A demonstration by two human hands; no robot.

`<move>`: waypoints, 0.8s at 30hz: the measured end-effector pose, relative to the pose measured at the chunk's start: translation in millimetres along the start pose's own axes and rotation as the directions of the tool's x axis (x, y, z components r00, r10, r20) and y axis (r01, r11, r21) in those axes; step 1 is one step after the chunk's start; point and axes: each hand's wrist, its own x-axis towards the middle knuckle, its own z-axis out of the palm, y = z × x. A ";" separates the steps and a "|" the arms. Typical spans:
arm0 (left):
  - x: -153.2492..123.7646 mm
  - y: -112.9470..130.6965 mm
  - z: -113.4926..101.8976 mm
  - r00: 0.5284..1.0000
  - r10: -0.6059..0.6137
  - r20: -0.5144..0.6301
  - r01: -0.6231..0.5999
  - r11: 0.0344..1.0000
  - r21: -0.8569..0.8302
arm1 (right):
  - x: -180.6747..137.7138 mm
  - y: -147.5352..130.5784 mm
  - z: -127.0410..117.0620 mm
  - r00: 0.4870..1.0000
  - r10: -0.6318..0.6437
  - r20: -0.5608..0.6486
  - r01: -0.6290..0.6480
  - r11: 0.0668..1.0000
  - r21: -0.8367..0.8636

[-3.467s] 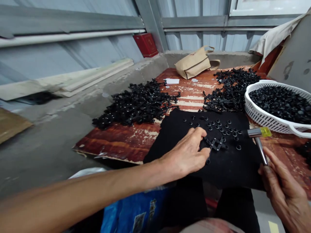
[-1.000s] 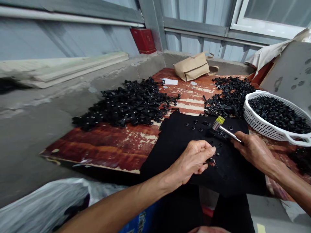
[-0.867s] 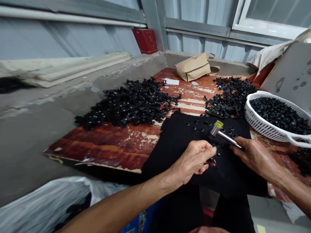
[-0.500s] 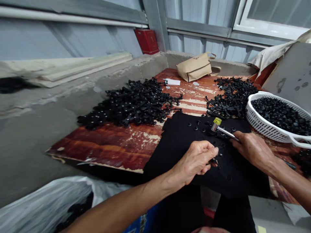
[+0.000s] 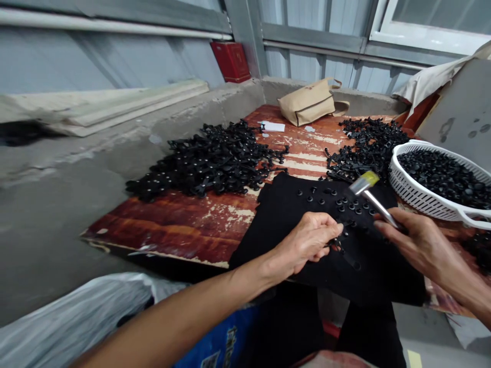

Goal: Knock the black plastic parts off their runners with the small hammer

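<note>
My right hand [image 5: 418, 237] grips the metal handle of a small hammer [image 5: 378, 204], whose yellow-tipped head is raised above the black cloth [image 5: 264, 240]. My left hand [image 5: 312, 243] is closed in a pinch at the middle of the cloth, to the left of the hammer. From under its fingertips sticks out a small black strap-like piece with a round end [image 5: 350, 261]; the rest of it is hidden by the fingers. Several small round black caps [image 5: 341, 202] lie loose on the cloth just beyond both hands.
A large heap of black pieces [image 5: 215, 163] covers the table's left side, with another heap [image 5: 368, 143] at the back right. A white basket [image 5: 418, 189] full of black caps stands right. Behind are a beige bag [image 5: 307, 102] and a red box [image 5: 230, 61].
My right hand has lifted the hammer up and to the right, its head now blurred. My left hand stays almost in place, and the strap-like piece under it shows more clearly.
</note>
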 end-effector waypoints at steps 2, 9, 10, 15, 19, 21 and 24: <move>3.5 7.3 -0.2 0.999 -0.039 -0.012 0.040 0.997 0.065 | -21.9 8.2 -1.0 0.996 0.082 -0.030 -0.078 0.990 0.120; 13.6 26.4 6.5 0.990 -0.127 -0.064 0.137 0.973 0.186 | -93.2 34.2 37.7 0.845 0.501 0.186 -0.443 0.462 0.768; 14.6 26.9 7.1 0.988 -0.140 -0.068 0.150 0.971 0.184 | -97.3 33.7 42.5 0.838 0.514 0.186 -0.441 0.434 0.786; 18.6 25.2 8.1 0.984 -0.155 -0.083 0.168 0.970 0.176 | -100.4 26.5 50.6 0.827 0.519 0.218 -0.445 0.364 0.818; 20.1 23.9 7.9 0.985 -0.151 -0.084 0.163 0.973 0.163 | -98.4 27.9 50.0 0.826 0.504 0.252 -0.459 0.341 0.821; 20.6 23.7 7.9 0.986 -0.147 -0.083 0.159 0.974 0.160 | -98.4 29.1 50.2 0.827 0.506 0.245 -0.456 0.350 0.818; 21.2 23.5 8.5 0.986 -0.145 -0.086 0.157 0.974 0.164 | -98.7 29.6 51.1 0.821 0.520 0.236 -0.461 0.361 0.811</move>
